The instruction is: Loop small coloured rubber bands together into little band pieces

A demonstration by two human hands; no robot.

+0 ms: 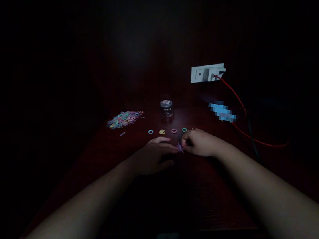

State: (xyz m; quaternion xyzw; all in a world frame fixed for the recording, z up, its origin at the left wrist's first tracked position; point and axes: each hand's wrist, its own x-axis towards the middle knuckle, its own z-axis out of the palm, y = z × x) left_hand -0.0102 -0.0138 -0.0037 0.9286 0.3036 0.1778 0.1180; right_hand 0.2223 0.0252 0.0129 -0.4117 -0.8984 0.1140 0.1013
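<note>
Between my hands lies a small bunch of purple hair ties (pixel 180 148) on the dark red table (pixel 196 190). My left hand (pixel 156 155) reaches it with outstretched fingers, the fingertips at its left side. On its right side my right hand (pixel 198 142) is curled, the fingers closed; whether a tie is pinched in them is hidden. Behind my hands runs a row of small hair ties: a blue one (pixel 150 132), some yellow ones (pixel 162 132), a pink one (pixel 173 131), a green one (pixel 184 130) and a pale orange one (pixel 194 129), partly covered by my right hand.
A loose pile of mixed-colour hair ties (pixel 124 119) sits at the left. Behind the row stands a lidded clear jar (pixel 166 107). A wall socket (pixel 206 73) holds a plug with a red cable (pixel 264 143). At the right lies a blurred-out blue thing (pixel 222 111).
</note>
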